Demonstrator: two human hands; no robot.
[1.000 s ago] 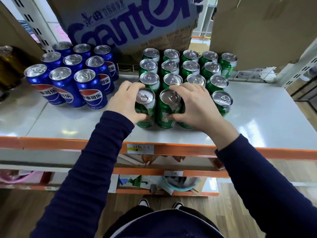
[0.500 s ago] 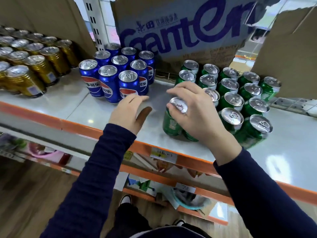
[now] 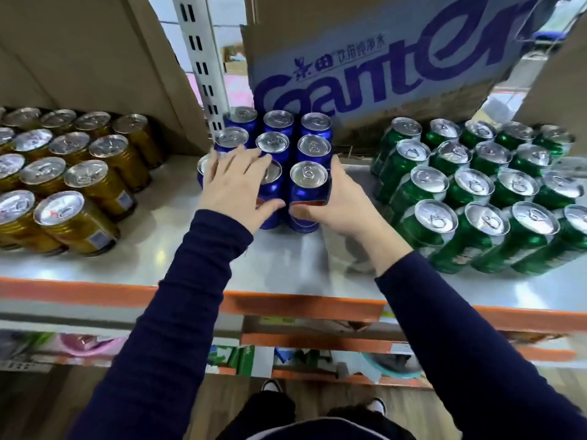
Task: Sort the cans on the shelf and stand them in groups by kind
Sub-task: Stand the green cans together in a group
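Gripping blue can point(image 3: 306, 198), right hand point(image 3: 344, 206) — left hand point(image 3: 236, 185) fingers point(image 3: 222, 161) splayed on other cans point(image 3: 270, 190).

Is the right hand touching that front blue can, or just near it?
Touching. The head view shows the right hand wrapped round the front blue can, with the thumb across its front and the fingers on its right side.
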